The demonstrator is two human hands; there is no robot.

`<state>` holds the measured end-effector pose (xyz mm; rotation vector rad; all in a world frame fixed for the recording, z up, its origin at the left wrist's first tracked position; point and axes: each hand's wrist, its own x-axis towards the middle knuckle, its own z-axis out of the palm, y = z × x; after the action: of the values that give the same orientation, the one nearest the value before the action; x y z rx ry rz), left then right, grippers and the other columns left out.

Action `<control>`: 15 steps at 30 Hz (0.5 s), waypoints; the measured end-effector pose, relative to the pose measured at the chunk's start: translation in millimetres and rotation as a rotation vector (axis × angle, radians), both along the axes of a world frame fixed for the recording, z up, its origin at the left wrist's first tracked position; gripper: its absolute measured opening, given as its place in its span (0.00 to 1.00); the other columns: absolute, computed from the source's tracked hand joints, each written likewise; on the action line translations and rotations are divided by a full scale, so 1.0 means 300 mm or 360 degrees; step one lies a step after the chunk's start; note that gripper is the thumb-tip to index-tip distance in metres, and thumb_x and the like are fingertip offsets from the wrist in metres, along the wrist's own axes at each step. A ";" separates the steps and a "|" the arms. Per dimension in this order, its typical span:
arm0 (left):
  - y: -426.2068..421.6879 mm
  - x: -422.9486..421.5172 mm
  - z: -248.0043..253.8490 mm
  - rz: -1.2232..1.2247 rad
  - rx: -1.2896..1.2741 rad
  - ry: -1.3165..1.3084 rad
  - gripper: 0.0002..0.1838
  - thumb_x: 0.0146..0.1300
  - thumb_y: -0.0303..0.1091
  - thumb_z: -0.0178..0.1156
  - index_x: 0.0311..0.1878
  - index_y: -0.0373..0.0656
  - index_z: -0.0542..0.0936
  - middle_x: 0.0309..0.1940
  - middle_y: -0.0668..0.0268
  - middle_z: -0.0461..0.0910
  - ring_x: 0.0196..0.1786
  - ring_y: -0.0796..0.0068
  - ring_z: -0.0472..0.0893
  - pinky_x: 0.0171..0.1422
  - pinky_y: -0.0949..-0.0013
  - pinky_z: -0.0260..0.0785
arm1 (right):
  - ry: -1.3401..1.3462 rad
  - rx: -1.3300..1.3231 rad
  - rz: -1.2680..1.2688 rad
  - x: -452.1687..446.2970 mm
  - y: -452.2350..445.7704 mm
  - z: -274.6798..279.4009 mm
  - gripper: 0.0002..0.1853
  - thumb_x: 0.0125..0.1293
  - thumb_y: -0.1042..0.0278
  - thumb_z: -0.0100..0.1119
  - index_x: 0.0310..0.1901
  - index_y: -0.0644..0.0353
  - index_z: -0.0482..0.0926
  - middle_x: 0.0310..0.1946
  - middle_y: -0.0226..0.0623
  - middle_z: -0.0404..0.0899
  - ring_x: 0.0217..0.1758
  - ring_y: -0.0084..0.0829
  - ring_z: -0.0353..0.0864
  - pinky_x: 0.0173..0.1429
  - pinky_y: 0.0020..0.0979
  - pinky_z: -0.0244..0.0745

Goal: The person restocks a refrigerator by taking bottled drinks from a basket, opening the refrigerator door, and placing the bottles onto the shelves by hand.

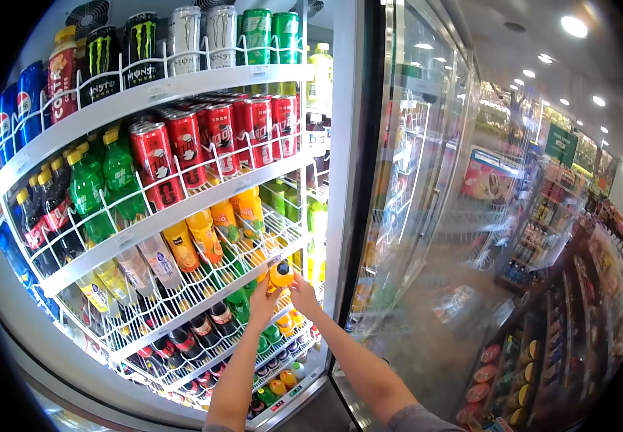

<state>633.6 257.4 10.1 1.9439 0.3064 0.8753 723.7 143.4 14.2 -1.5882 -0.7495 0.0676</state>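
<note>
An orange drink bottle [280, 280] with a dark cap is held between my two hands at the front of a wire fridge shelf [203, 297]. My left hand [262, 302] has its fingers closed around the bottle's left side. From the right, my right hand [303, 295] grips the same bottle. Its lower part is hidden by my hands and the angle. Just left of the bottle lie green bottles [238, 294]. Orange soda bottles [248, 214] stand on the shelf at the upper left of my hands.
Red cans [154, 155] and green bottles [119, 176] fill a higher shelf, below several energy drink cans [141, 47]. White wire rails edge each shelf. The glass fridge door [405, 194] stands to my right, with a snack rack [513, 367] beyond it.
</note>
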 end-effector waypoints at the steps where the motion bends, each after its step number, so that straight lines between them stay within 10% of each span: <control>1: 0.003 0.004 -0.005 -0.0036 -0.0011 0.0031 0.32 0.64 0.32 0.65 0.71 0.43 0.67 0.52 0.53 0.80 0.48 0.66 0.83 0.48 0.69 0.75 | 0.0032 -0.0081 0.0006 0.002 -0.004 0.004 0.32 0.61 0.84 0.44 0.69 0.56 0.68 0.55 0.48 0.80 0.57 0.40 0.81 0.60 0.33 0.74; 15: 0.119 0.090 -0.199 0.0090 0.0283 0.0080 0.28 0.68 0.41 0.60 0.68 0.38 0.70 0.56 0.48 0.74 0.53 0.52 0.78 0.55 0.59 0.73 | 0.0065 0.0007 0.0314 0.149 0.113 -0.258 0.36 0.64 0.80 0.55 0.74 0.49 0.61 0.55 0.40 0.79 0.46 0.24 0.79 0.47 0.26 0.77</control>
<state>660.5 293.1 -49.7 2.1327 0.3235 0.9177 768.4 177.4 -63.0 -1.5006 -0.8720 0.2412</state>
